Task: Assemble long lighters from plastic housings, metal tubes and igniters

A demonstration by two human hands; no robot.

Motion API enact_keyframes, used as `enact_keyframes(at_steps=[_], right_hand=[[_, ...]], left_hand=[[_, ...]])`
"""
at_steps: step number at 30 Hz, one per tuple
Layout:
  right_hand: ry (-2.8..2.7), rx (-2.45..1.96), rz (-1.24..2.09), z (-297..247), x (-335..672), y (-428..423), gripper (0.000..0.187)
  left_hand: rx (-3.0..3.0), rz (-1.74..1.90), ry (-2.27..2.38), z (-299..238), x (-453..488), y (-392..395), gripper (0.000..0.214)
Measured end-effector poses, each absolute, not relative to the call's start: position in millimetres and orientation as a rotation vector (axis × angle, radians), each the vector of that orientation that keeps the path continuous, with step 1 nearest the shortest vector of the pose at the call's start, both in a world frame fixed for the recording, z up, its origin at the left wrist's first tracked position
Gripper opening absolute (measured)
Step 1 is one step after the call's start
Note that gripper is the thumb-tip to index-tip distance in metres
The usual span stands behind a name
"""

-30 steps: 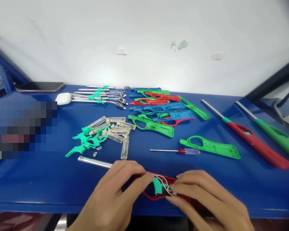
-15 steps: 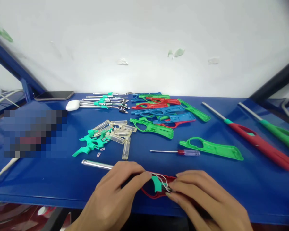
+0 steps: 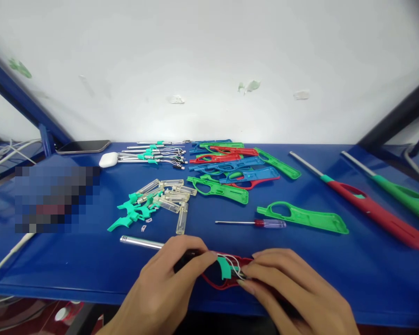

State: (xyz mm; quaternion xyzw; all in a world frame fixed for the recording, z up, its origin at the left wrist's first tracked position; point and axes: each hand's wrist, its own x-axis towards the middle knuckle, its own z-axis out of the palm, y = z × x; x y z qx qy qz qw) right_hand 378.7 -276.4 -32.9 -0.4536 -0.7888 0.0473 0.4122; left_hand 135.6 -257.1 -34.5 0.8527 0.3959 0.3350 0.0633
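Observation:
At the front edge of the blue table lies a red lighter shell half (image 3: 219,284), open side up. A silver tube (image 3: 141,242) sticks out from its left end. Inside sit a green trigger (image 3: 224,268) and looping white wires (image 3: 234,259). My left hand (image 3: 170,274) is closed on the shell's left part, its thumb by the wires. My right hand (image 3: 293,284) has its fingertips pinched around a small dark part at the wire ends, in the middle of the shell. The right end of the shell is hidden beneath my right hand.
Beyond my hands lie a screwdriver (image 3: 265,224) and a green shell half (image 3: 310,218). Clear fuel tanks (image 3: 182,217), green triggers (image 3: 125,216), wired tubes (image 3: 149,156) and coloured shells (image 3: 230,163) are grouped behind. A whole red lighter (image 3: 373,207) and green lighter (image 3: 401,190) lie right.
The camera view has shifted slightly. Both hands keep their hold on the red shell, with the right fingertips still at the wire ends; the parts stay much as they were.

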Motion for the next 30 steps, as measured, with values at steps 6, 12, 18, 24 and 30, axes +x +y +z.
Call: enact_keyframes(at_steps=[6, 12, 18, 24, 30], right_hand=[[-1.983, -1.151, 0.124, -35.1, 379.6, -275.9, 0.036], [-1.967, -1.147, 0.116, -34.3, 377.4, -275.6, 0.034], [-1.979, -1.139, 0.126, -33.7, 377.1, -275.0, 0.032], [-1.980, -1.144, 0.116, -35.4, 378.8, -275.5, 0.031], [-2.045, -1.145, 0.138, -44.8, 384.0, -277.2, 0.015]], left_hand=[[2.534, 1.010, 1.143, -36.2, 133.6, -257.3, 0.041], [2.521, 0.998, 1.126, -37.4, 132.2, -257.0, 0.039], [2.523, 1.028, 1.107, -32.8, 136.2, -255.4, 0.041], [2.524, 1.046, 1.099, -35.1, 136.2, -256.4, 0.038], [2.513, 1.094, 1.167, -33.8, 133.5, -256.1, 0.046]])
